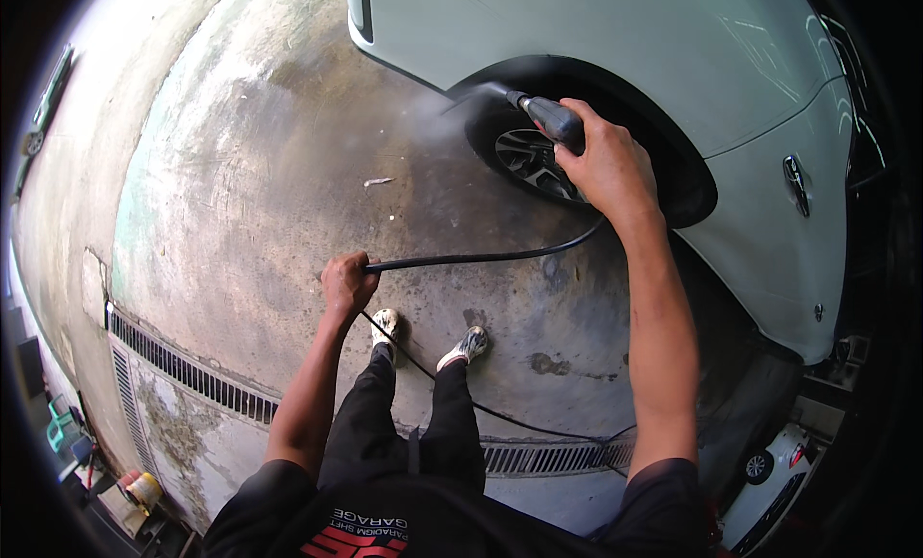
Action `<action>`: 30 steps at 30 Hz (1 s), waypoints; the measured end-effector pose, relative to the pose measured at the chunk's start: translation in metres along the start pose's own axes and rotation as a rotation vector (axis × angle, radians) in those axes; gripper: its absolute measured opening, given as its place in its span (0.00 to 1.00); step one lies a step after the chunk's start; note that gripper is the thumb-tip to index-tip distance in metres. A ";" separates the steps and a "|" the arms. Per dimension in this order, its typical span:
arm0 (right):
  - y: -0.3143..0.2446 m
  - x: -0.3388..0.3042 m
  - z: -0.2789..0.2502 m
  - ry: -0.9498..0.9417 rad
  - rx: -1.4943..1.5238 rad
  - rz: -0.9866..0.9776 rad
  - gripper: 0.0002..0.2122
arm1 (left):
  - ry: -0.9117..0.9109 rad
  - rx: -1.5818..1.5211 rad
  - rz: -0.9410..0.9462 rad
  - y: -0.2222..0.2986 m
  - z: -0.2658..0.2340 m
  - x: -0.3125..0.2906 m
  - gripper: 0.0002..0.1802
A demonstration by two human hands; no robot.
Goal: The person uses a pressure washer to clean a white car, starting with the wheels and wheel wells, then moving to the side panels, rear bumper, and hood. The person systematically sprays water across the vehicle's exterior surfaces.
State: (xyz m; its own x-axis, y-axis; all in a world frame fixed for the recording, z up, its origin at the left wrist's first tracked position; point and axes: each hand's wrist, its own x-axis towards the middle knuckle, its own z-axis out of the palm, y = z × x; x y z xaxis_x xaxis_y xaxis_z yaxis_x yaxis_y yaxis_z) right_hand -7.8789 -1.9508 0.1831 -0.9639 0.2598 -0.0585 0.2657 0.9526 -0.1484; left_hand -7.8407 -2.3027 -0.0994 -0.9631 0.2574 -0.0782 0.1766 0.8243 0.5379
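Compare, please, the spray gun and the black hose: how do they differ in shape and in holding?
The spray gun is short and thick; the hose is long and slender. The spray gun is held in the right hand near the wheel, while the hose passes through the left hand, farther from it. The spray gun's body looks rigid, whereas the hose curves. Both look mostly black.

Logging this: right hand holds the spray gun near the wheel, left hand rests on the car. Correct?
No: in the head view, the left hand grips the black hose, not the car. The right hand does hold the spray gun near the wheel.
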 end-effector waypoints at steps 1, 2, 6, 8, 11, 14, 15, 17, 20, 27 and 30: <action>-0.005 0.004 0.006 -0.008 -0.010 -0.003 0.25 | 0.010 -0.007 -0.008 -0.003 -0.002 0.000 0.17; -0.011 0.008 0.011 -0.019 -0.015 -0.003 0.25 | 0.019 -0.013 -0.015 -0.005 -0.003 0.000 0.17; -0.030 0.019 0.030 -0.054 -0.012 0.001 0.26 | 0.044 -0.010 -0.017 -0.020 -0.010 -0.001 0.18; -0.036 0.021 0.039 -0.059 0.007 -0.005 0.26 | 0.052 -0.025 -0.030 -0.031 -0.010 -0.001 0.18; -0.035 0.013 0.051 -0.081 0.040 -0.004 0.27 | 0.036 -0.011 -0.033 -0.041 -0.009 -0.002 0.19; -0.029 -0.018 0.054 -0.061 0.111 0.013 0.27 | -0.026 0.029 -0.042 -0.051 -0.004 -0.007 0.19; -0.026 -0.035 0.047 -0.038 0.182 0.077 0.28 | -0.049 0.044 -0.039 -0.053 -0.004 -0.009 0.19; -0.009 -0.080 0.042 0.173 0.296 0.193 0.28 | -0.062 0.027 -0.031 -0.051 -0.012 -0.014 0.20; 0.021 -0.149 0.045 0.534 0.514 0.530 0.30 | -0.073 -0.003 -0.072 -0.057 -0.014 -0.014 0.22; 0.050 -0.240 0.060 0.698 0.601 0.803 0.33 | -0.143 -0.031 0.065 0.006 -0.002 0.022 0.23; 0.057 -0.251 0.066 0.731 0.625 0.870 0.32 | -0.158 -0.043 0.103 0.036 -0.002 0.028 0.23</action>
State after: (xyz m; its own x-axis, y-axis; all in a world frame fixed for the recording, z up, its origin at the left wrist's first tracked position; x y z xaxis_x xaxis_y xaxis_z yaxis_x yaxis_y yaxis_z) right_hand -7.6210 -1.9718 0.1246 -0.2051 0.9669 0.1520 0.5777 0.2450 -0.7786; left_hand -7.8614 -2.2670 -0.0807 -0.8958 0.4184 -0.1500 0.2608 0.7681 0.5848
